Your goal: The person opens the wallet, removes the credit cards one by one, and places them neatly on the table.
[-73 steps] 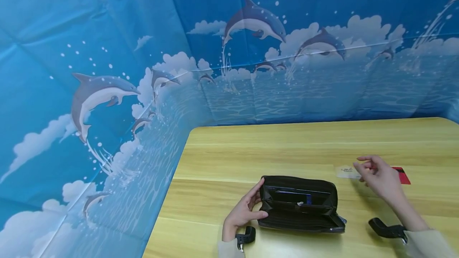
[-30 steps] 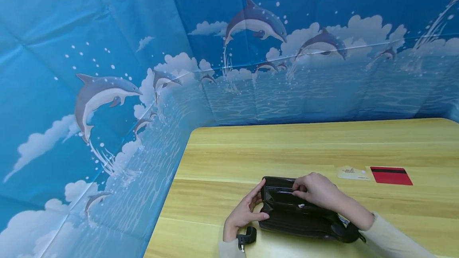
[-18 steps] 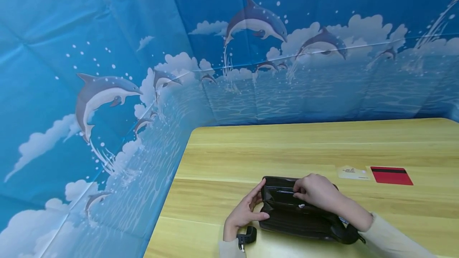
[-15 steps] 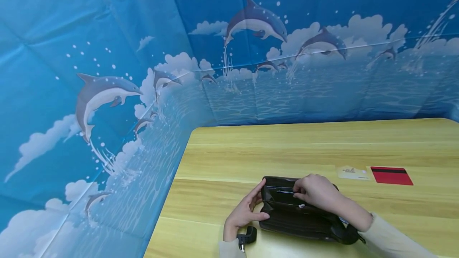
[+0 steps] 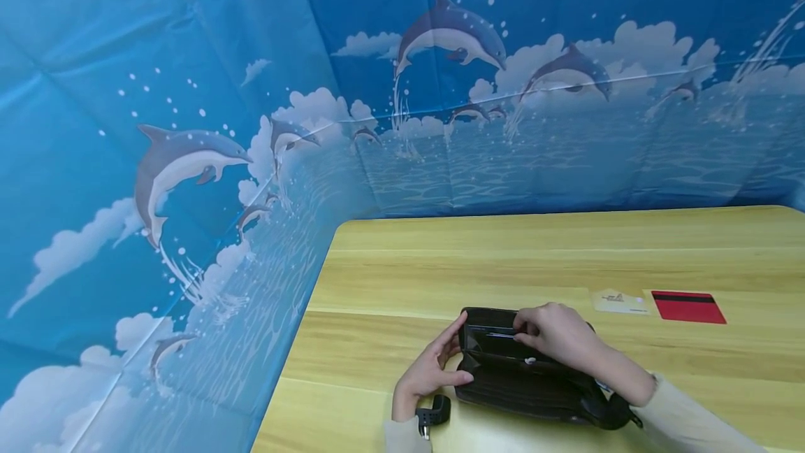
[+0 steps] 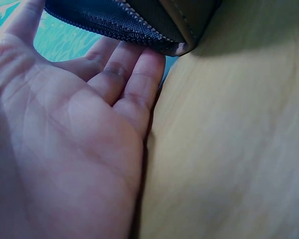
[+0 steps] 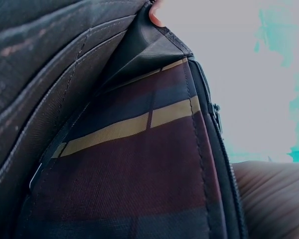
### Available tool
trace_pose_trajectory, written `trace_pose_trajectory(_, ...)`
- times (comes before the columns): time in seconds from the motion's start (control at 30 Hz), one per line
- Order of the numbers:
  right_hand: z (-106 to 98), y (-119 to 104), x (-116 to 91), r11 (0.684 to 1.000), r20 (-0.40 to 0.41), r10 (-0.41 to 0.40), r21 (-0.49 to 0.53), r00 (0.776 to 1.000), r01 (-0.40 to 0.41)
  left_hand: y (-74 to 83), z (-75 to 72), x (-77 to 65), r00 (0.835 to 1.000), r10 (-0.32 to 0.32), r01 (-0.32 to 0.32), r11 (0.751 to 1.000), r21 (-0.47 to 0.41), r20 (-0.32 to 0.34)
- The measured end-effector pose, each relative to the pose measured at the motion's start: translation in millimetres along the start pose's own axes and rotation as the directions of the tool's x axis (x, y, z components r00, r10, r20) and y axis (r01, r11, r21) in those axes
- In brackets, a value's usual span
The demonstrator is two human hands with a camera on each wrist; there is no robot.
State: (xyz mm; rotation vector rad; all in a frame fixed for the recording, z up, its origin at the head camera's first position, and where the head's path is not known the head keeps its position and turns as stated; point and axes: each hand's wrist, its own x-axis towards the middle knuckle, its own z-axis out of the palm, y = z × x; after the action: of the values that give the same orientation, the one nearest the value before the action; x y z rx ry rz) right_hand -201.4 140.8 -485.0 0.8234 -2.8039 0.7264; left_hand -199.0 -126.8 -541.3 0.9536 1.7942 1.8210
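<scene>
A dark zip-around wallet (image 5: 516, 386) stands unzipped on the table, its compartments spread toward the head camera. My left hand (image 5: 429, 370) grips its left end, thumb on the near side and fingers behind; the left wrist view shows fingertips under the zipped edge (image 6: 114, 37). My right hand (image 5: 560, 334) reaches over the wallet's right part with curled fingers. Thumb and forefinger pinch at the pale edge of a card (image 5: 499, 334) in the far-side slots; most of the card is hidden. The right wrist view shows card slots (image 7: 55, 84) and striped lining (image 7: 134, 174).
On the wooden table (image 5: 390, 278), a whitish card (image 5: 619, 303) and a red card with a black stripe (image 5: 688, 307) lie side by side, beyond and right of the wallet. A blue dolphin-print sheet (image 5: 314, 159) hangs along the table's back and left edges.
My right hand has come from above the cards at the right into the wallet, uncovering the red card. My left hand keeps its grip. Over the last second, both hands have hardly moved.
</scene>
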Motion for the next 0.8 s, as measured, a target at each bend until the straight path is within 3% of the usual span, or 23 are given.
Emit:
trace_pose_trajectory(0.17,0,0,0,1.0,0.009,-0.009,0.012,1.0,0.009,1.4,0.0,0.3,1.0,-0.006,0.006,1.0,0.005,0.002)
trace_pose_trajectory(0.5,1,0,-1,1.0,0.01,0.016,-0.01,1.0,-0.016,-28.5,-4.2,-0.4,1.0,0.019,-0.019,1.0,-0.009,-0.019)
trace_pose_trajectory(0.8,3,-1,-2,0.999,0.003,0.01,-0.053,1.0,-0.01,-29.2,-4.5,0.9,1.0,-0.006,0.006,1.0,-0.012,-0.016)
